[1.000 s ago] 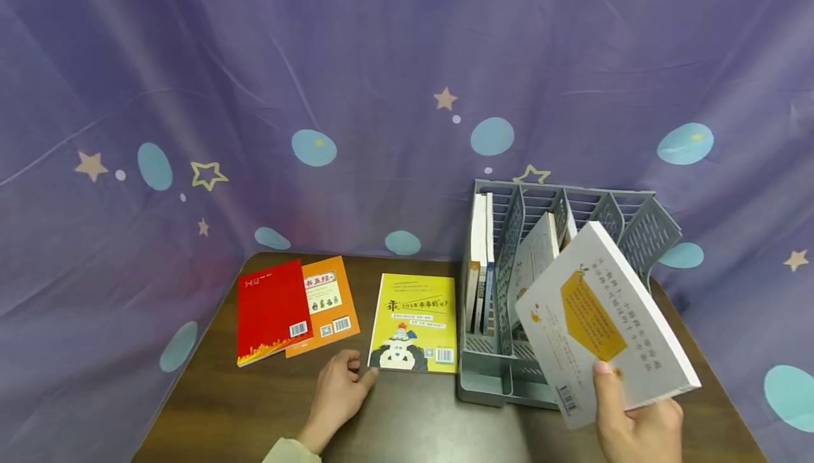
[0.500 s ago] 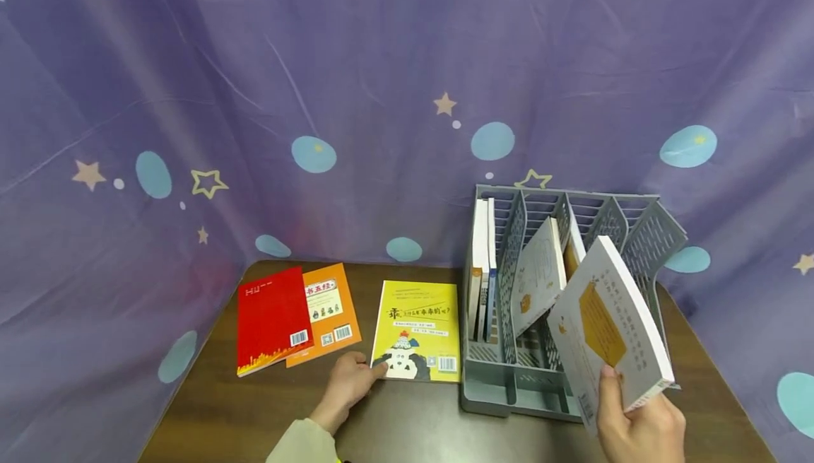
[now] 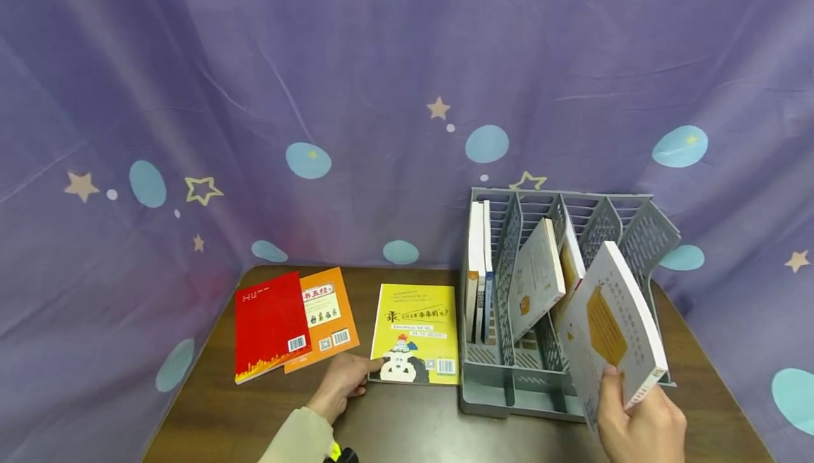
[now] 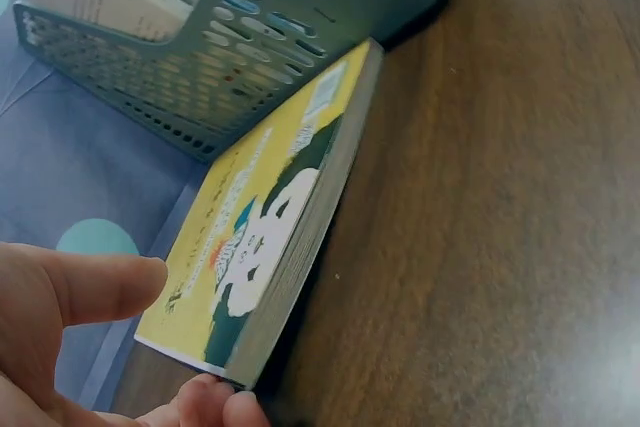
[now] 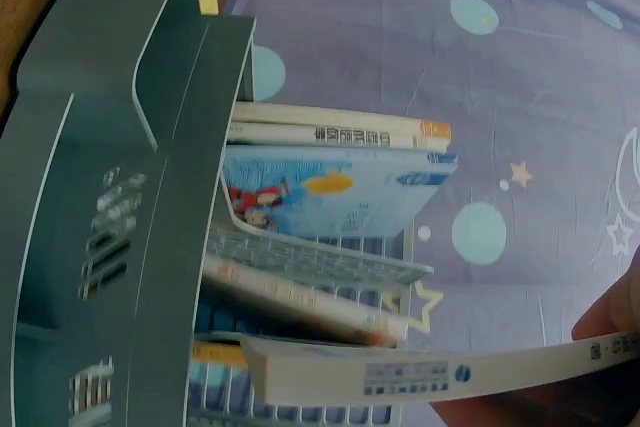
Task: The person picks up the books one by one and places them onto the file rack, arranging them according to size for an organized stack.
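Note:
My right hand [image 3: 642, 424] grips a white book [image 3: 613, 329] with an orange patch, thumb on its back cover. The book is tilted in front of the right part of the grey desktop file rack [image 3: 486, 396]; its spine faces the right wrist view. My left hand [image 3: 343, 382] is at the near left corner of a yellow book [image 3: 416, 325] with a panda picture, lying flat left of the rack. In the left wrist view, the thumb [image 4: 110, 287] reaches over the cover side, spread apart from the fingertips [image 4: 215, 402] at the corner's lower edge.
Several books stand in the rack, including thin upright ones [image 3: 478, 272] at its left end and a leaning white book [image 3: 537, 279]. A red book [image 3: 270, 321] overlaps an orange book [image 3: 331, 314] on the wooden table [image 3: 413, 428]. A purple curtain [image 3: 356, 95] hangs behind.
The white book has turned more edge-on and moved lower and rightward in my right hand. My left hand has moved slightly toward the yellow book, thumb now overlapping its corner.

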Demonstrator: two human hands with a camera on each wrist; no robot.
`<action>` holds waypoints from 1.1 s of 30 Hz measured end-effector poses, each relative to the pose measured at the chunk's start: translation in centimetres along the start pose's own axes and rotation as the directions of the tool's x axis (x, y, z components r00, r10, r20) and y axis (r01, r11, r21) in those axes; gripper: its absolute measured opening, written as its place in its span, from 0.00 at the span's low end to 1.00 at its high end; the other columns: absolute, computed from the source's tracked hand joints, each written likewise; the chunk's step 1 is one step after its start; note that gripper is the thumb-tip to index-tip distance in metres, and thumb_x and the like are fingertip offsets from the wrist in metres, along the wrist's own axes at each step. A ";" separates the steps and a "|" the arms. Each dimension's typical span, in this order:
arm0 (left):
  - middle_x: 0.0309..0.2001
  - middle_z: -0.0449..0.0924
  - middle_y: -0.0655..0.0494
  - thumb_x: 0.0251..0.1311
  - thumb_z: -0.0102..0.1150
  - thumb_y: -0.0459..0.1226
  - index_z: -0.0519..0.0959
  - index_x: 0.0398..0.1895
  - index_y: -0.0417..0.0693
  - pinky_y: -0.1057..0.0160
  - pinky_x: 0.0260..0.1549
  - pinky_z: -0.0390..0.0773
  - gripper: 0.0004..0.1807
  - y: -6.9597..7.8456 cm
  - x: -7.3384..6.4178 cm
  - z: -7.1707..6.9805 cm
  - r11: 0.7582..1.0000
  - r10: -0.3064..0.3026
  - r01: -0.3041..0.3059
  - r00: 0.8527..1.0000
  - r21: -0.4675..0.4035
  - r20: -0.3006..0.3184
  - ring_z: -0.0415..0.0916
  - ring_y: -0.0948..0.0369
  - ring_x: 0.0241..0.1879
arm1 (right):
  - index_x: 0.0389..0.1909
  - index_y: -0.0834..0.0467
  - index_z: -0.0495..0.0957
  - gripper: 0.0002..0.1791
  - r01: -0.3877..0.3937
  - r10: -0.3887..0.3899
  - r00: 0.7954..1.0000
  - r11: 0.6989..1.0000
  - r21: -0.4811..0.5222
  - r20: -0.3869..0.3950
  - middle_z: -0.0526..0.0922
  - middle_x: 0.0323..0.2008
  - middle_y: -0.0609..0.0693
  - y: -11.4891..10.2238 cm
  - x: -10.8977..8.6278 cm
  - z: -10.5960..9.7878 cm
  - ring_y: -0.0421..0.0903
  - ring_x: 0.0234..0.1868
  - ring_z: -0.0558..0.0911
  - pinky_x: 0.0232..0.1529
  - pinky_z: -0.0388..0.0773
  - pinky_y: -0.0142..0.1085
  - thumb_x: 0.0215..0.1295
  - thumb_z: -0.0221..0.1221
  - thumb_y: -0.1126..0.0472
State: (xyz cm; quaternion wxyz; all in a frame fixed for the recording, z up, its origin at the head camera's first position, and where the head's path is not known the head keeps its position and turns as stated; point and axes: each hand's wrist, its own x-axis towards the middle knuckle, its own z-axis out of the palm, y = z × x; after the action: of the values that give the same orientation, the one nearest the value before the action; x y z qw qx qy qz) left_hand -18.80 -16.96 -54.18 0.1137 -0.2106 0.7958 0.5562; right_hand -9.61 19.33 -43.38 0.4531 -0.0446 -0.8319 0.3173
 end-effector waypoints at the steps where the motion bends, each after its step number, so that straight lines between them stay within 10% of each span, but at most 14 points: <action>1: 0.14 0.64 0.60 0.51 0.67 0.38 0.81 0.25 0.37 0.68 0.17 0.73 0.11 0.1 0.0 0.0 1.000 -0.001 0.001 1.000 -0.004 0.001 0.64 0.64 0.16 | 0.47 0.70 0.79 0.20 0.018 -0.018 1.000 1.000 0.002 0.011 0.83 0.34 0.68 0.1 0.0 0.1 0.59 0.32 0.84 0.40 0.64 0.14 0.49 0.60 0.72; 4: 0.16 0.67 0.59 0.50 0.68 0.38 0.81 0.26 0.38 0.67 0.18 0.72 0.11 0.3 0.0 0.2 1.000 0.001 -0.001 1.000 -0.021 -0.003 0.65 0.62 0.18 | 0.47 0.71 0.78 0.20 0.048 -0.048 0.998 0.999 0.009 0.031 0.83 0.34 0.69 -0.1 -0.1 0.5 0.69 0.30 0.81 0.34 0.78 0.32 0.50 0.59 0.71; 8: 0.22 0.74 0.56 0.50 0.67 0.37 0.79 0.29 0.37 0.66 0.22 0.77 0.11 0.4 -0.2 0.4 0.997 0.020 -0.018 1.000 -0.077 0.022 0.70 0.62 0.21 | 0.44 0.73 0.78 0.18 0.063 -0.064 0.997 0.998 0.016 0.036 0.83 0.33 0.70 -0.6 -0.5 1.1 0.70 0.29 0.81 0.26 0.73 0.59 0.50 0.59 0.71; 17: 0.29 0.83 0.41 0.62 0.55 0.29 0.68 0.42 0.24 0.58 0.32 0.83 0.13 0.2 0.0 1.0 0.914 0.029 0.060 0.977 -0.402 0.213 0.83 0.56 0.26 | 0.40 0.73 0.78 0.13 0.061 -0.065 0.996 0.995 0.073 0.055 0.83 0.31 0.69 -0.8 0.0 2.7 0.68 0.30 0.82 0.28 0.73 0.59 0.52 0.59 0.72; 23: 0.32 0.83 0.39 0.67 0.50 0.31 0.64 0.52 0.20 0.56 0.34 0.83 0.19 -0.4 0.8 1.7 0.901 0.040 0.069 0.970 -0.429 0.241 0.84 0.53 0.30 | 0.46 0.71 0.77 0.16 0.108 -0.119 0.990 0.984 0.139 0.074 0.82 0.36 0.69 0.2 1.8 5.9 0.67 0.32 0.82 0.27 0.76 0.60 0.55 0.58 0.73; 33: 0.37 0.80 0.36 0.67 0.43 0.26 0.59 0.58 0.20 0.52 0.36 0.82 0.20 -0.8 1.3 2.4 0.880 0.105 0.005 0.973 -0.475 0.204 0.83 0.49 0.33 | 0.45 0.67 0.77 0.11 -0.029 0.010 0.995 0.982 0.189 0.097 0.82 0.37 0.69 1.5 4.0 12.4 0.68 0.34 0.82 0.29 0.74 0.61 0.62 0.58 0.67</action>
State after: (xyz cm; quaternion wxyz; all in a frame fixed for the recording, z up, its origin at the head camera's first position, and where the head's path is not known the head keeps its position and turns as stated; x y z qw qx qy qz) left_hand -19.65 -15.28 -56.25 0.1334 -0.1474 0.6236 0.7561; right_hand -21.97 15.88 -46.18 0.4117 0.0060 -0.8181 0.4014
